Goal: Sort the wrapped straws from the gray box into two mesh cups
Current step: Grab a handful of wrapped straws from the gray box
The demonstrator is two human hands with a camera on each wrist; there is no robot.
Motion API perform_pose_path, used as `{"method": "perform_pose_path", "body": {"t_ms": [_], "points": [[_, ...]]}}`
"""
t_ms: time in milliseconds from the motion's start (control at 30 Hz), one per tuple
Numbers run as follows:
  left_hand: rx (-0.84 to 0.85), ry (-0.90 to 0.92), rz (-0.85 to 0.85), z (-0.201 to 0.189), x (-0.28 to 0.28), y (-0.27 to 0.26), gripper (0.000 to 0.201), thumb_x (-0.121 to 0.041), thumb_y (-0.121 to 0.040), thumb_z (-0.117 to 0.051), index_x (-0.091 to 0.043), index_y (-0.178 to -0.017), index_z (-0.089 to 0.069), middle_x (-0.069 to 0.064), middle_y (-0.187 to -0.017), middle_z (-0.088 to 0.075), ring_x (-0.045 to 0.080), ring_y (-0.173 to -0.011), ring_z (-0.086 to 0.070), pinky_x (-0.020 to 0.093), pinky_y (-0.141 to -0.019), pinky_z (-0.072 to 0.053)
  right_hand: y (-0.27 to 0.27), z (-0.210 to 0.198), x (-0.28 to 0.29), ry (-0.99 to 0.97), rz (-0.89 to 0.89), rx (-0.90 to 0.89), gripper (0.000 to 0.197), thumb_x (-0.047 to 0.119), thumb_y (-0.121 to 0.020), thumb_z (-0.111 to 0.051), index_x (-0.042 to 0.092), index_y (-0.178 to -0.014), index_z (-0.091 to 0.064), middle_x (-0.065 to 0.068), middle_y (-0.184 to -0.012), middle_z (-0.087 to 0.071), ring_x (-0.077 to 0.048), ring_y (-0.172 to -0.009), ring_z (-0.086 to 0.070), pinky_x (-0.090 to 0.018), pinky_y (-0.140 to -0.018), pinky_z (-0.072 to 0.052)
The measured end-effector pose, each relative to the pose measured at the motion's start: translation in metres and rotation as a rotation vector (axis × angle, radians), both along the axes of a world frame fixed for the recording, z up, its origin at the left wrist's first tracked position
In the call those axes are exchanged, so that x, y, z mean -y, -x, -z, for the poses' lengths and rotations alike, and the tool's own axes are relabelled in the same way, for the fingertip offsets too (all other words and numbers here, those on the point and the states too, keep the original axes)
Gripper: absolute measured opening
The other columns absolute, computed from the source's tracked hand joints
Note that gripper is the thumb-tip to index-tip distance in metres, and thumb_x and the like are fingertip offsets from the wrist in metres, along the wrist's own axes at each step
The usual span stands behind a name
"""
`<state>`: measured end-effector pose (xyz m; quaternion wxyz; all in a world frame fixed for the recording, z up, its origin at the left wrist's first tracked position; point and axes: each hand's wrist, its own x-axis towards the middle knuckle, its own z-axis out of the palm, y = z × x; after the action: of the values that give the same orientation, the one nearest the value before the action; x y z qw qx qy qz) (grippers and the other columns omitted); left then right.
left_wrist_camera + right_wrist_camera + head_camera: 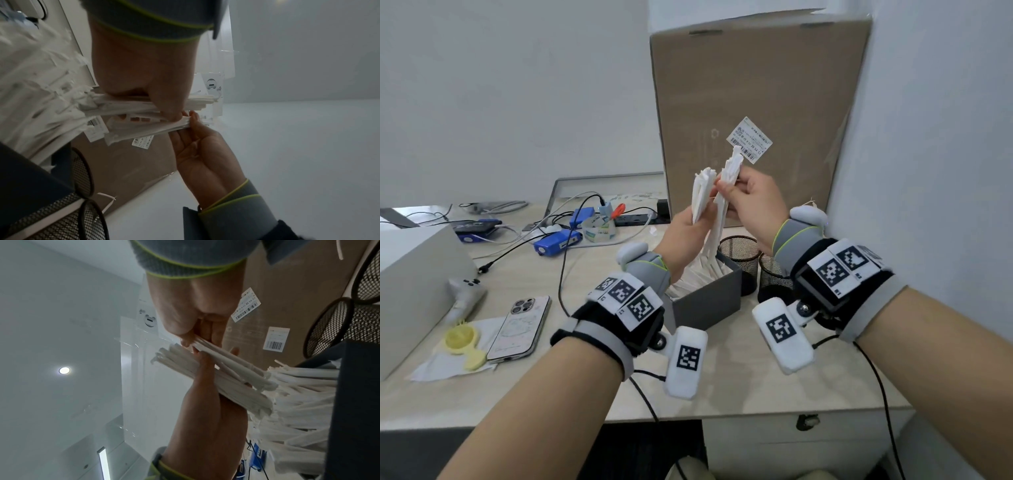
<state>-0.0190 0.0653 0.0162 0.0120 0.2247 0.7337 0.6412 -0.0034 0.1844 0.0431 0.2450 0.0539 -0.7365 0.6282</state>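
Both hands are raised above the gray box (709,305), which is full of white wrapped straws (690,279). My left hand (697,219) grips a bundle of wrapped straws (702,195) upright in its fist. My right hand (726,188) pinches a second, smaller bunch of straws (731,168) right beside the first, with the fingertips of the two hands almost touching. Two black mesh cups (739,251) (774,279) stand just right of the box. The left wrist view shows the left hand (164,110) and its bundle (123,104); the right wrist view shows the right hand (197,339) pinching its bunch (228,361).
A tall cardboard box (756,102) leans on the wall behind the cups. To the left lie a phone (518,329), a yellow plastic item (462,342), blue devices (556,241), a tape roll (599,231) and cables (565,260). A white box (410,281) stands at far left.
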Motion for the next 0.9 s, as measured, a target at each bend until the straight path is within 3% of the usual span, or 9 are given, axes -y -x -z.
{"method": "perform_pose_path", "body": {"t_ms": [67,267,367,467,567,633,700,800,900], "points": [[0.019,-0.001,0.054,0.002,-0.006,-0.001,0.031,-0.033,-0.102,-0.038,-0.018,-0.119,-0.059,-0.008,-0.103,-0.068,-0.002,-0.091,-0.062,0.01,-0.075,-0.048,-0.004,0.001,-0.005,0.022,0.024,0.034,0.008,0.013,-0.092,-0.056,0.015,-0.092,-0.064,-0.015,-0.091,-0.072,-0.032,-0.083,-0.07,-0.049,-0.074,-0.058],[0.091,0.05,0.142,0.011,-0.019,-0.015,0.033,-0.032,-0.101,-0.041,-0.004,-0.107,-0.057,0.002,-0.068,-0.059,0.008,-0.055,-0.06,0.029,-0.061,-0.051,-0.023,0.012,-0.018,0.038,-0.011,0.11,0.01,0.013,-0.094,-0.055,0.007,-0.098,-0.062,-0.02,-0.096,-0.071,-0.028,-0.083,-0.07,-0.033,-0.071,-0.06],[0.12,0.045,0.176,0.021,-0.027,-0.023,0.021,-0.027,-0.099,-0.048,-0.008,-0.091,-0.053,-0.001,-0.058,-0.045,0.013,-0.05,-0.045,0.034,-0.062,-0.046,-0.032,0.016,-0.028,-0.035,-0.066,0.162,0.009,0.016,-0.095,-0.054,0.014,-0.096,-0.063,-0.016,-0.097,-0.07,-0.026,-0.087,-0.068,-0.039,-0.081,-0.057],[0.18,0.033,0.179,0.029,-0.033,-0.033,0.019,-0.025,-0.096,-0.054,-0.006,-0.097,-0.057,-0.004,-0.053,-0.037,0.011,-0.049,-0.036,0.026,-0.052,-0.04,-0.045,0.009,-0.037,-0.053,-0.147,0.265,0.025,0.037,-0.099,-0.04,0.023,-0.107,-0.059,-0.003,-0.111,-0.066,-0.015,-0.099,-0.065,-0.032,-0.078,-0.054],[0.219,0.082,0.198,0.036,-0.035,-0.041,0.019,-0.024,-0.093,-0.059,-0.005,-0.093,-0.059,-0.007,-0.048,-0.038,0.01,-0.046,-0.035,0.026,-0.051,-0.035,-0.054,-0.006,-0.056,-0.1,-0.062,0.251,0.051,0.056,-0.097,-0.019,0.029,-0.124,-0.053,0.001,-0.127,-0.059,-0.015,-0.119,-0.055,-0.036,-0.097,-0.045],[0.172,0.181,0.251,0.039,-0.036,-0.047,0.017,-0.024,-0.091,-0.062,-0.007,-0.089,-0.061,-0.007,-0.048,-0.042,0.01,-0.045,-0.037,0.024,-0.049,-0.037,-0.059,-0.016,-0.068,-0.133,-0.049,0.215,0.057,0.06,-0.095,-0.014,0.032,-0.13,-0.05,0.004,-0.13,-0.058,-0.012,-0.129,-0.046,-0.041,-0.111,-0.031],[0.119,0.262,0.316,0.039,-0.038,-0.053,0.015,-0.025,-0.089,-0.065,-0.011,-0.083,-0.063,-0.008,-0.049,-0.046,0.011,-0.045,-0.04,0.022,-0.048,-0.038,-0.066,-0.022,-0.071,-0.236,-0.121,0.236,0.064,0.062,-0.094,-0.008,0.033,-0.129,-0.052,0.008,-0.131,-0.058,-0.007,-0.132,-0.042,-0.039,-0.115,-0.021],[0.09,0.311,0.345,0.038,-0.045,-0.058,0.014,-0.023,-0.085,-0.069,-0.012,-0.078,-0.065,-0.002,-0.054,-0.048,0.013,-0.047,-0.04,0.023,-0.049,-0.039,-0.081,-0.023,-0.061,-0.428,-0.248,0.336,0.074,0.055,-0.097,-0.002,0.021,-0.123,-0.062,0.006,-0.127,-0.062,-0.002,-0.121,-0.051,-0.025,-0.108,-0.024],[0.097,0.352,0.286,0.042,-0.052,-0.06,0.026,-0.023,-0.081,-0.072,0.002,-0.085,-0.065,0.0,-0.054,-0.048,0.012,-0.046,-0.041,0.025,-0.05,-0.038,-0.086,-0.015,-0.053,-0.489,-0.288,0.367,0.075,0.052,-0.098,-0.002,0.018,-0.117,-0.067,0.007,-0.123,-0.063,0.008,-0.107,-0.053,-0.012,-0.093,-0.028]]}}
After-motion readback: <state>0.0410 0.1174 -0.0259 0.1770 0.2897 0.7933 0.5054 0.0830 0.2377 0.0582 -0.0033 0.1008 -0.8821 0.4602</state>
